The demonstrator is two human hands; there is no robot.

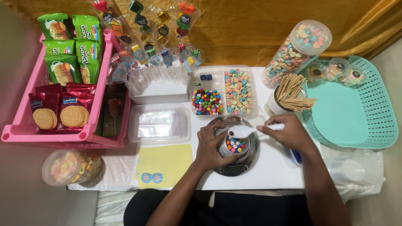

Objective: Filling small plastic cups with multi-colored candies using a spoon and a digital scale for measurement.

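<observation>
A small clear cup (235, 146) with colourful round candies in it stands on a round metal scale (251, 161) at the table's centre. My left hand (209, 146) wraps around the cup's left side. My right hand (289, 133) holds a white plastic spoon (248, 131) with its bowl right above the cup's rim. Just behind the scale lies a clear divided tray (253, 109) with round chocolate candies (206, 102) on the left and pastel ring cereal (238, 92) on the right.
A pink rack (16, 132) of biscuit packs stands at left, with a candy jar (69, 167) below it. An empty clear box (159, 123) and yellow sticker sheet (165, 163) lie left of the scale. Wooden skewers (293, 93), a tall cereal jar (297, 50) and a teal basket (377, 109) are at right.
</observation>
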